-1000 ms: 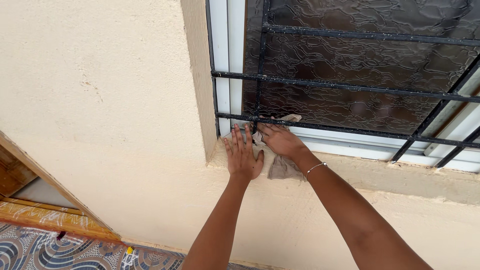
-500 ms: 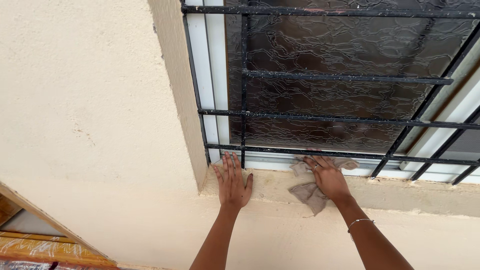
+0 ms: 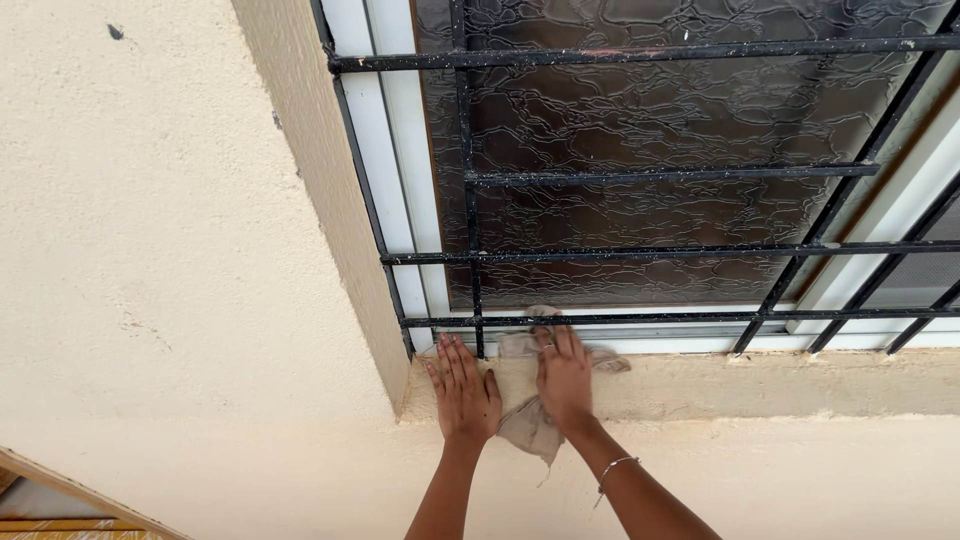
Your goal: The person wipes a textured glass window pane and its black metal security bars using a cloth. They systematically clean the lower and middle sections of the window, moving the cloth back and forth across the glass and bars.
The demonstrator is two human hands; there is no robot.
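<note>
Beige cloth [image 3: 528,420], black window bars [image 3: 640,250]

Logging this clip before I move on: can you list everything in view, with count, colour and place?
cloth: one, beige-grey, on the sill under the right hand, one end hanging over the edge
window grille: one, black metal bars, in front of the window
window pane: one, dark patterned glass, behind the bars
window frame: one, white, around the glass
sill: one, cream, below the window
wall: cream plaster, left and below
bracelet: one, silver, right wrist
left hand: flat on the sill
right hand: pressing the cloth
</note>
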